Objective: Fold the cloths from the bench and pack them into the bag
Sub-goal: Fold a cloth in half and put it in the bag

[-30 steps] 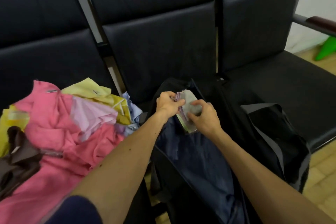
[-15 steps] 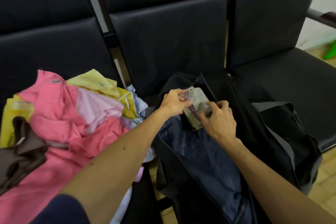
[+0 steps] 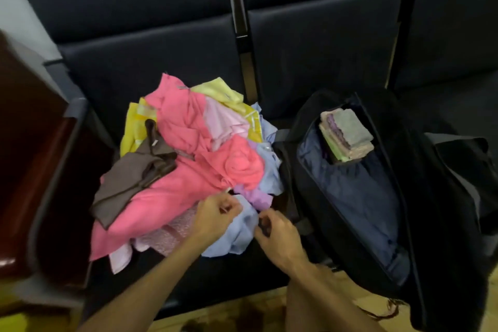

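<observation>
- Fingers of your left hand (image 3: 218, 214) and right hand (image 3: 275, 234) curl on the blue cloth (image 3: 237, 237), pinched between them.
- Cloth lies crumpled at the pile's (image 3: 188, 148) near edge, long axis toward you.

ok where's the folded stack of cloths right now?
Head view, right of centre: the folded stack lies inside the open black bag, at its far end, right of the loose cloth pile.
</observation>
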